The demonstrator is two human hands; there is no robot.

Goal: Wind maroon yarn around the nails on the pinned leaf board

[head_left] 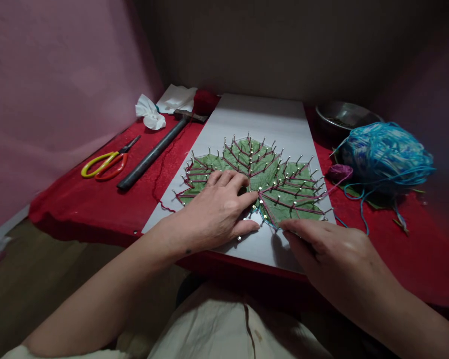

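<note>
The loosely spread, empty-looking left hand (220,207) should steady the lobed, nail-studded green leaf (261,167) beneath, while the curled right hand (333,252), its grip too hidden to tell, tensions thin blue yarn (270,224) between them.

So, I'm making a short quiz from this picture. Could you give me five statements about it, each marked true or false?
1. The left hand partly covers the green leaf. True.
2. The right hand is holding the scissors. False: its fingertips are at the lower right edge of the green leaf, and the scissors lie beyond its reach on the far left.
3. The scissors lie to the left of the hammer. True.
4. The blue yarn ball is left of the white board. False: it is on the right.
5. Both handles of the scissors are yellow. False: one is yellow, the other red.
</note>
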